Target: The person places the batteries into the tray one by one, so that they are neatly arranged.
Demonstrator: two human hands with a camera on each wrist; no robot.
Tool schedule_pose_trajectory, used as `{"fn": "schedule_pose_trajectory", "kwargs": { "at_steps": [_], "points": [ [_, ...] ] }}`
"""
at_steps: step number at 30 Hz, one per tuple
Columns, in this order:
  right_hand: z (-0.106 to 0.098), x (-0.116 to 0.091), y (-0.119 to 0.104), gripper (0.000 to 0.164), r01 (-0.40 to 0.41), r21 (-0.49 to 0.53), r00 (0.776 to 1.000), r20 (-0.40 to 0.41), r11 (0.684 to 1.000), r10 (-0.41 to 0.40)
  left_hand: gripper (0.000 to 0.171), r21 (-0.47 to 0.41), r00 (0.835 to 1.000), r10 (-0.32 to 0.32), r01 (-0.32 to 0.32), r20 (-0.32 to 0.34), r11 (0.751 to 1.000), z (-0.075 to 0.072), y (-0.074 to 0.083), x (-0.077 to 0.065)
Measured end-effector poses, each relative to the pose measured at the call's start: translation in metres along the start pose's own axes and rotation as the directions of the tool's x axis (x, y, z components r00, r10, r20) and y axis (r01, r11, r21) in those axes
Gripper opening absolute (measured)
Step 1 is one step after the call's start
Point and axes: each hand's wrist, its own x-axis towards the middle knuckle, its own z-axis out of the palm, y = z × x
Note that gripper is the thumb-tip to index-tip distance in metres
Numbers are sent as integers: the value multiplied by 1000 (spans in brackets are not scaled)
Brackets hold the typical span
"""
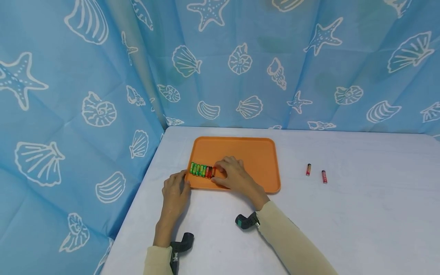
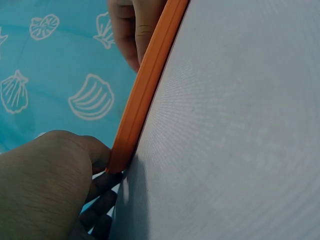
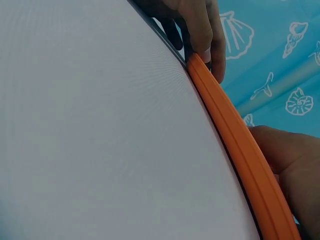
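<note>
A row of several batteries point(image 1: 200, 170) lies side by side in the left part of an orange tray point(image 1: 256, 162). Those on the left are green; the ones toward the right end are red and dark. My right hand point(image 1: 235, 175) reaches over the tray and pinches the battery point(image 1: 214, 172) at the row's right end between thumb and finger, partly covering it. At the tray's front left corner, my left hand point(image 1: 176, 193) rests against the rim from outside. The left wrist view shows this left hand point(image 2: 55, 180) with its thumb touching the corner; the tray wall hides the batteries there.
Two more red batteries lie apart on the white-covered table point(image 1: 371, 198), right of the tray: one battery point(image 1: 308, 169) farther back, another battery point(image 1: 324, 177) nearer. A blue curtain point(image 1: 220, 84) with white shells stands behind the table and along its left side.
</note>
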Motion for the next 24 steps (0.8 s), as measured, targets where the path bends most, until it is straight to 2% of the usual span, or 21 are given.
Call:
{"fn": "schedule_pose_trajectory", "kwargs": {
  "at_steps": [9,17,24],
  "points": [
    [-20,-15,3,48,10,8,1000,-9,1000,-10,44,10,1000,4,-4,14,1000,-1,1,0],
    [-53,-48,24,41,7,8,996,-88,1000,-6,43,15,999,2,-2,33,1000,0,4,-1],
    [-79,-76,44,40,-33,-31,994,-109,999,30,44,9,999,-2,1,42,1000,-1,3,-4]
  ]
}}
